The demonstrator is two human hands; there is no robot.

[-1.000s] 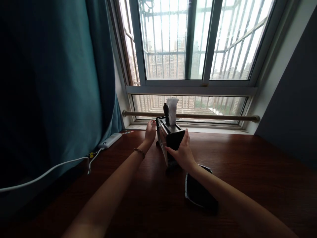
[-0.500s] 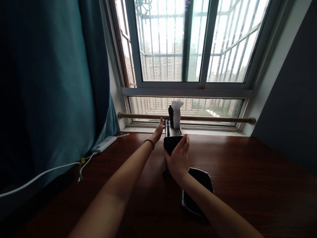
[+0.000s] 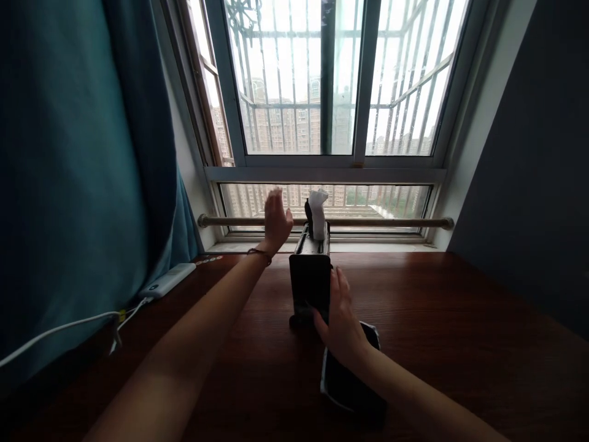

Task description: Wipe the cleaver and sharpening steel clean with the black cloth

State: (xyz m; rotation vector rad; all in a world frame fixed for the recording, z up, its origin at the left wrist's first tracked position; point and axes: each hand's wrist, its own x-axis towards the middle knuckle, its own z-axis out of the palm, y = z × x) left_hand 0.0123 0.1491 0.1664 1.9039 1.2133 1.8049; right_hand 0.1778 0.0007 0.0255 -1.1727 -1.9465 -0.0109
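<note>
A narrow, dark, box-shaped stand or appliance (image 3: 310, 285) stands upright on the wooden surface, its flat black front facing me. Out of its slotted top rise a crumpled-looking white piece (image 3: 317, 215) and a slimmer black piece (image 3: 308, 212); their kind I cannot make out. Left of the top, my left hand (image 3: 278, 220) is raised in the air, fingers up and apart from the box, holding nothing. Along the box's right front edge, my right hand (image 3: 343, 325) has its fingers stretched and thumb spread. A flat black tray-like piece with a pale rim (image 3: 323, 374) lies partly under my right wrist.
A white power strip (image 3: 168, 280) with a white cable (image 3: 59, 333) lies at the left beside the blue curtain (image 3: 78, 153). Behind the box, a horizontal rail (image 3: 381, 223) crosses in front of the barred window (image 3: 289, 86). A dark wall (image 3: 529, 202) bounds the right.
My left hand has come off the box's left side and risen up and left. My right hand has slid down from the top front edge. The view has shifted to the right.
</note>
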